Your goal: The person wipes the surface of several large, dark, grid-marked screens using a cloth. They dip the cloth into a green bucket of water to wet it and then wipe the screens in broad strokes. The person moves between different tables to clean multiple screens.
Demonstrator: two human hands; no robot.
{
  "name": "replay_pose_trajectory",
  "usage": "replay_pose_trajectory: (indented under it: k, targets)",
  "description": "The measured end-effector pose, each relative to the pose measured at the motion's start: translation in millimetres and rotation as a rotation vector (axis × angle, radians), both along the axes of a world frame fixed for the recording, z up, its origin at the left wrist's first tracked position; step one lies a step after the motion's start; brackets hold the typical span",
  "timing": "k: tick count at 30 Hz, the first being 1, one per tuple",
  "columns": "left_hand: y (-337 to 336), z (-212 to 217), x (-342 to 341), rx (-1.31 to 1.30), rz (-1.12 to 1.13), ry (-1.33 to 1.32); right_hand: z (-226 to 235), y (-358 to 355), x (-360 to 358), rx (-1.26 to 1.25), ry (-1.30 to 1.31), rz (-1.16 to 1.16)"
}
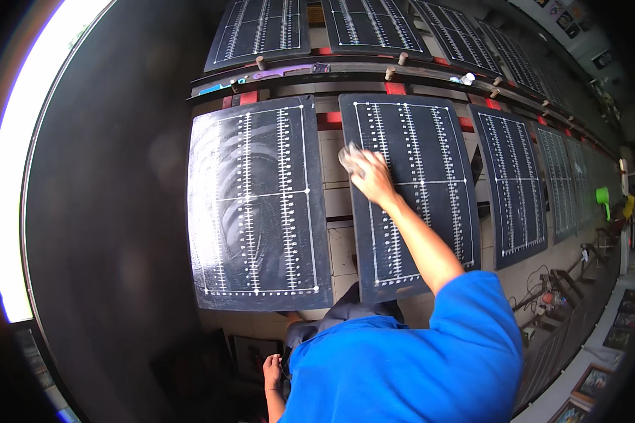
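Two bare hands in view. Right hand (372,178) well curled around a crumpled greyish wad (348,158), held over the left edge of a white-ruled black board (434,158), along its upper half. Left hand (272,369) down low by the waist, loosely curled; cannot tell, so small and dim, whether gripping anything. Just left of that board, a glossy streaked board (269,243) with similar ruling. More ruled boards (509,162) to the right and beyond dark rails (363,77) fitted with wooden pegs (391,73).
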State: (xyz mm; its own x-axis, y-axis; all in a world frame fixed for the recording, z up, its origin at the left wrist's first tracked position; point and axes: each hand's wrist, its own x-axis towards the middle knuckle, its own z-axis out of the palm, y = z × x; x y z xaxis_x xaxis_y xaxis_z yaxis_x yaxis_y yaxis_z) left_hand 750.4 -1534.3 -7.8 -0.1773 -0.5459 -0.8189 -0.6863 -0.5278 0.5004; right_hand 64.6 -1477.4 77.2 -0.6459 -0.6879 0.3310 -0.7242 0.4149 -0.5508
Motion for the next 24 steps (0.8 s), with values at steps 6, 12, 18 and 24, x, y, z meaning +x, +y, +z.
replay_pose_trajectory:
  k: [6,12,18,24]
  targets:
    - [-131.3,-36.4,104.9,0.083,-0.105,-0.007,38.3,87.7,251.0,0.222,-0.058,-0.414]
    - [-239.8,-40.6,204.3,0.178,0.070,-0.058,5.7,19.8,360.7,-0.269,-0.332,-0.613]
    - [-286.7,-27.8,193.9,0.072,-0.038,0.047,21.8,-223.9,456.0,-0.029,0.069,-0.172]
    - [-298.7,-23.1,171.7,-0.006,-0.200,0.126,18.2,-266.8,495.4,0.025,0.083,0.078]
